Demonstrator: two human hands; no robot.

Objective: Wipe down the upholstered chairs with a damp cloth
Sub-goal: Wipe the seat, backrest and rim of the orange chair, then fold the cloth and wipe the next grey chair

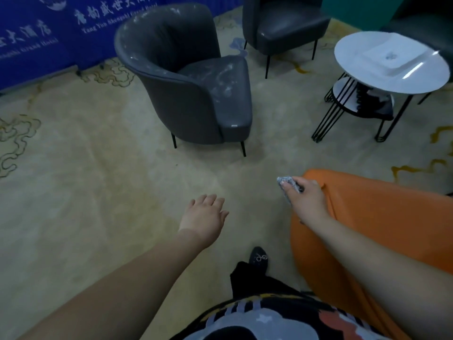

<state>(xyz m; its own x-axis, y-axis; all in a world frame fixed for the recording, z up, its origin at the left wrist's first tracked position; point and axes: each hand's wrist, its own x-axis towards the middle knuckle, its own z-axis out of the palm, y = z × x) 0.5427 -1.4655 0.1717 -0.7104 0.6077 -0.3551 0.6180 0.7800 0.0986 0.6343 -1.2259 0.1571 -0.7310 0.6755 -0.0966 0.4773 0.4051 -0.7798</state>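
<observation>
Counting 2 grey chairs, one (186, 77) at 12 o'clock, one (284, 23) at 1; L hand (204, 217) released, fingers straight; R hand (305, 197) grasping 1 cloth (285, 182) against orange chair (382, 217).

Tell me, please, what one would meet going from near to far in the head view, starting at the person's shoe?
Black shoe → open left hand → right hand gripping the cloth → dusty grey armchair → blue banner behind it.
</observation>
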